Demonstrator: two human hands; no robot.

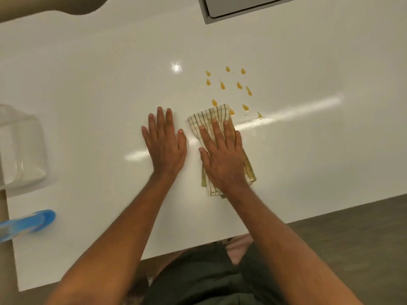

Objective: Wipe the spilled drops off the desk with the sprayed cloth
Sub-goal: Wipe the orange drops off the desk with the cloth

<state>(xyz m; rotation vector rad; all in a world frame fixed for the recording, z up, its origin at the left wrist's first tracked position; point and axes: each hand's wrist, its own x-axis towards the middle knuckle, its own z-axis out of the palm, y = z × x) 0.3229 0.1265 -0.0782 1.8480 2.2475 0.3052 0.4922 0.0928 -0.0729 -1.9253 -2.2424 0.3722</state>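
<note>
Many amber drops [229,89] may smear if the flat right hand [222,155], pressing the folded green-striped cloth [207,119], sweeps lightly.

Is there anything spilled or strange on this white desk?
Yes. Amber teardrop-shaped drops lie scattered on the glossy white desk, just beyond the folded green-striped cloth under the flat right hand. The cloth's far edge touches the nearest drops.

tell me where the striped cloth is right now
In the head view the striped cloth lies flat on the white desk right of centre, under the right hand, its far edge touching the nearest orange drops.
</note>
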